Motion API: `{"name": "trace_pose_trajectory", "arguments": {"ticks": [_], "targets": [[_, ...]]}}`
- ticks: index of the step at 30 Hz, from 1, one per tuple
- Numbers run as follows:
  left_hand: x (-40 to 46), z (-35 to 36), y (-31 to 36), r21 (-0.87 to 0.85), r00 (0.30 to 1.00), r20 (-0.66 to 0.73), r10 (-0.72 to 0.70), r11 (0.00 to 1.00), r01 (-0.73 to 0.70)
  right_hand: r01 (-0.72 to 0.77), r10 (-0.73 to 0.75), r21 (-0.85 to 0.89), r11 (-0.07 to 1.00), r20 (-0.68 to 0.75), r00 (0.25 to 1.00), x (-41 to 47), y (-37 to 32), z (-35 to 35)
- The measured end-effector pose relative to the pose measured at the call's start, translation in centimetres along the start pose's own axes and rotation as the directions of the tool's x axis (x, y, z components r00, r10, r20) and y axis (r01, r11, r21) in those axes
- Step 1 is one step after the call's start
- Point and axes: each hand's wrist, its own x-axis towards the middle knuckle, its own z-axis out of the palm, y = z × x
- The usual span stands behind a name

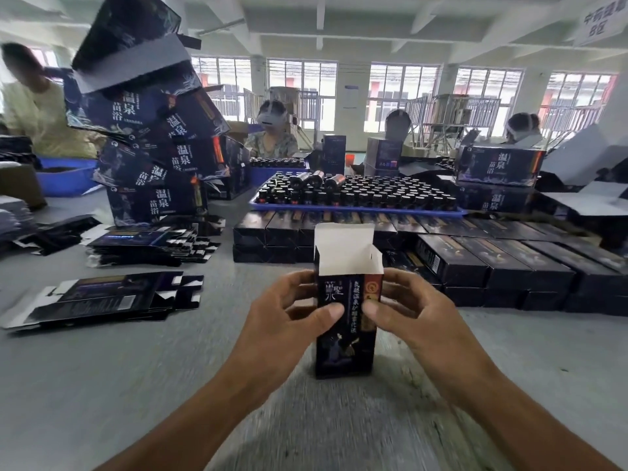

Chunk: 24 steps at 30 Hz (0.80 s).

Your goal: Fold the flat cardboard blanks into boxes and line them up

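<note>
Near the counter's left edge, two fanned piles of flat blanks, dark printed faces up with white tabs showing, one pile behind the other. Farther back on the left, a leaning stack of large dark cartons and a blue bin. At the middle of the counter toward the near edge, a tall dark box, standing upright on its base, printed with pale characters and a figure, an orange panel at its upper right; top open, white inside, lid flap raised at the back. Left hand gripping the box's left side, thumb pressed on the front face, fingers curled behind. Right hand gripping the right side likewise, thumb on the front near the orange panel. Behind the box, rows of finished boxes lying on their sides, stacked, stretching to the right edge. Beyond them, a blue tray packed with dark bottles standing upright.
</note>
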Motion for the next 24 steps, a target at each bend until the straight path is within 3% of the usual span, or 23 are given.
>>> {"name": "trace_pose_trajectory", "arguments": {"ticks": [6,11,16,24], "targets": [[0.1,-0.2,0.0,-0.002,0.999,0.037,0.021,1.0,-0.021,0.044,-0.045,0.085,0.995,0.01,0.999,0.2,0.3,-0.3],[0.2,-0.4,0.5,-0.018,0.991,-0.012,0.131,0.991,-0.131,0.068,-0.07,0.075,0.995,0.027,0.997,0.2,0.3,-0.2],[-0.1,-0.2,0.6,0.043,0.972,0.001,0.234,0.971,-0.233,0.123,-0.124,0.022,0.992,0.021,0.992,-0.1,-0.3,-0.1],[-0.1,-0.5,0.2,0.123,0.967,0.053,0.248,0.96,-0.253,0.265,-0.26,-0.13,0.955,0.05,0.964,-0.6,-0.8,0.4]]}}
